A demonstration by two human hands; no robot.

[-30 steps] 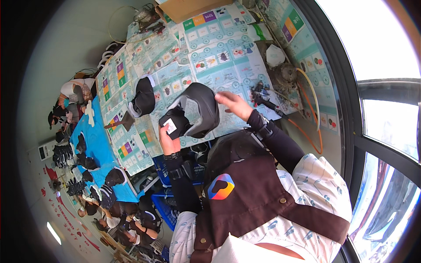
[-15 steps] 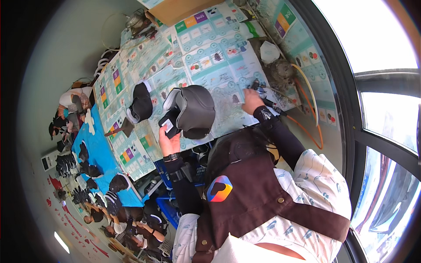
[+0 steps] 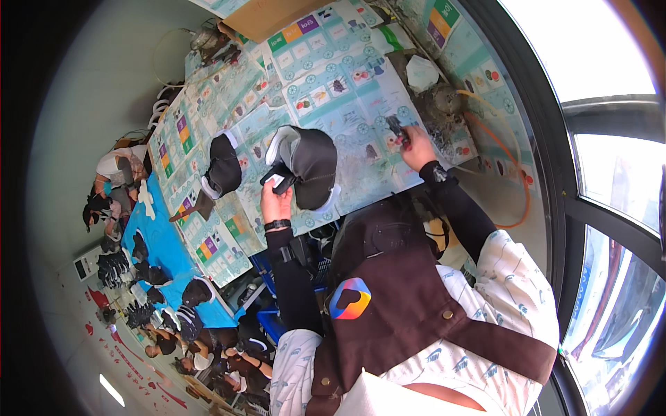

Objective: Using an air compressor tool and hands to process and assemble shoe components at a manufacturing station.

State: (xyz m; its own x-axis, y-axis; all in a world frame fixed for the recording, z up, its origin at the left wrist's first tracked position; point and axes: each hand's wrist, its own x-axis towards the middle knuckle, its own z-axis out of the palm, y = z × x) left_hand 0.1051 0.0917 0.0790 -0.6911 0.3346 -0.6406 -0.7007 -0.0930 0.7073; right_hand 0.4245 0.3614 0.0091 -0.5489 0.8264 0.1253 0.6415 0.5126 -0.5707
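My left hand (image 3: pixel 276 202) pinches the black tongue of a dark grey shoe (image 3: pixel 318 163) with a white sole and light lining. The shoe is tilted over the table, its opening toward the left. At the right, my right hand (image 3: pixel 418 150) is closed on a small black hand tool (image 3: pixel 395 127) pointing away from me; its exact kind is hard to make out. A second black shoe (image 3: pixel 223 166) with a white sole lies to the left of the first. Nearer the table's left edge rests a hammer-like tool (image 3: pixel 202 206) with a brown handle.
Printed sheets cover the worktable (image 3: pixel 354 104). Past my right hand stand a grimy round pot (image 3: pixel 441 104), a white cup-like piece (image 3: pixel 422 73) and an orange hose (image 3: pixel 525 187). A cardboard box (image 3: pixel 274 17) is at the back. Further left, shoes lie on a blue-covered table (image 3: pixel 166 236); people work beyond.
My right hand has come up from the table's right side with the black tool now plainly in it. My left hand has turned the shoe slightly, showing more of its white sole.
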